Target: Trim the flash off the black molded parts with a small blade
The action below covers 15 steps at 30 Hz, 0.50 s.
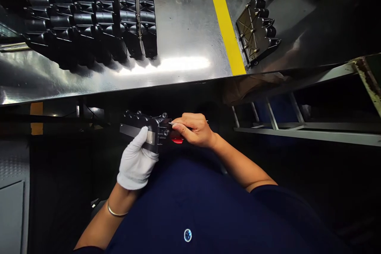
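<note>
My left hand, in a white glove, is closed round a black moulded part with a flat metal strip, its thumb lying on the strip. At the right end of that part is my bare right hand, closed on a thin pointed tool whose tip is near the part's edge. Just below those fingers shows a small red object; whether it belongs to the tool I cannot tell.
Rows of similar black parts stand on the metal table at the upper left. Right of a yellow stripe lies one black part. A metal frame is at the right, below the table edge.
</note>
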Motion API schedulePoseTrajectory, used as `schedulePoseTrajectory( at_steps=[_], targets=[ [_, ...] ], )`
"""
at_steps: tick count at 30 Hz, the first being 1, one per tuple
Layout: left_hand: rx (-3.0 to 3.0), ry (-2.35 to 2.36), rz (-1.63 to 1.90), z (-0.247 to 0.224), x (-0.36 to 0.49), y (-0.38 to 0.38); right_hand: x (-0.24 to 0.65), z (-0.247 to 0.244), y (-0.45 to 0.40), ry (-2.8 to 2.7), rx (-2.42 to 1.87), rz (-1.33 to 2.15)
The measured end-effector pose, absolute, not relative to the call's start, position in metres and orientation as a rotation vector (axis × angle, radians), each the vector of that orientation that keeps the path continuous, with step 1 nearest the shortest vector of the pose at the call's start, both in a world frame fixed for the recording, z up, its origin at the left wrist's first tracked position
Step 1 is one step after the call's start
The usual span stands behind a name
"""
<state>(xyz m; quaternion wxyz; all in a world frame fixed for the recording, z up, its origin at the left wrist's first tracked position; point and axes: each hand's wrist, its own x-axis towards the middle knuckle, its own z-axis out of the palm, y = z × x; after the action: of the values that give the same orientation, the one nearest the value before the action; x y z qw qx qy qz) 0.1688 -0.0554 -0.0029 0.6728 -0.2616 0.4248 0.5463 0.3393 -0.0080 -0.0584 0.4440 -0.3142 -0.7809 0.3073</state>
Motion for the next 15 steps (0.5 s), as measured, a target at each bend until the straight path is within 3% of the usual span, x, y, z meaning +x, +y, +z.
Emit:
schedulePoseTrajectory(
  at_steps=[6, 10, 15],
  targets=[
    [-0.61, 0.969, 1.221, -0.004, 0.17, -0.056, 0.335, -0.076, -0.006, -1.906, -0.832, 0.777],
    [-0.529, 0.989, 1.149, -0.008, 0.161, -0.071, 0.335, -0.091, 0.005, -1.669, -1.12, 0.849],
    [-0.412, 0.994, 1.158, -0.025, 0.146, -0.078, 0.339, -0.076, 0.0, -1.673, -1.109, 1.047]
  ],
)
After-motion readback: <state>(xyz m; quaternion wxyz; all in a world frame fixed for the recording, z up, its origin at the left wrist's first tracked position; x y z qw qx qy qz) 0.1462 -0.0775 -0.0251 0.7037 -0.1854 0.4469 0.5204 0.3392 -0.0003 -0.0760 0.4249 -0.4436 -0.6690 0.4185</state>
